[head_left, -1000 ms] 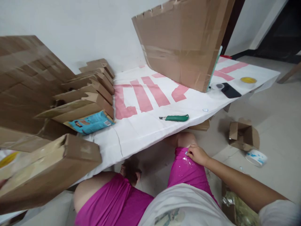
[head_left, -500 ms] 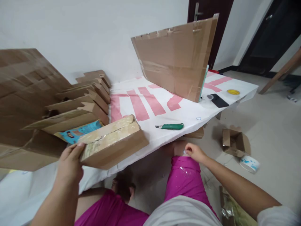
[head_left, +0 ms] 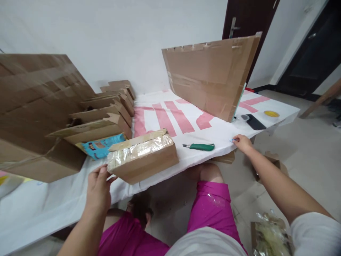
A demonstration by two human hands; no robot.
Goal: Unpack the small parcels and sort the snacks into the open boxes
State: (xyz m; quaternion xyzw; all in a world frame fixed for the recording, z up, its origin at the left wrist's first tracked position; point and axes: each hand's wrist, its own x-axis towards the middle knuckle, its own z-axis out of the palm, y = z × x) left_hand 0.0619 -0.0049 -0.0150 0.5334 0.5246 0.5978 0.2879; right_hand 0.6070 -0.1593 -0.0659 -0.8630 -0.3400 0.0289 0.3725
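A taped cardboard box (head_left: 149,163) lies on the white-covered table (head_left: 170,185) near its front edge. My left hand (head_left: 99,186) grips the box's left end, thumb on the top corner and fingers at the side. At the table edge to the right, my right hand (head_left: 242,144) is closed in a pinch over a small blue-and-white piece (head_left: 231,140), too small to name. Between the hands lies a green utility knife (head_left: 201,147) with its blade out. Behind the box rests a blue packet (head_left: 102,145).
Several open cardboard boxes (head_left: 98,129) stand in a row behind the packet, beside a large carton (head_left: 39,117). A big cardboard panel (head_left: 207,78) stands upright at the back. A phone (head_left: 255,122) and a yellow tape roll (head_left: 271,113) lie at right.
My right hand has moved from above my knee up to the table edge at the right. The box now lies flatter, my left hand still at its end. The view has shifted slightly.
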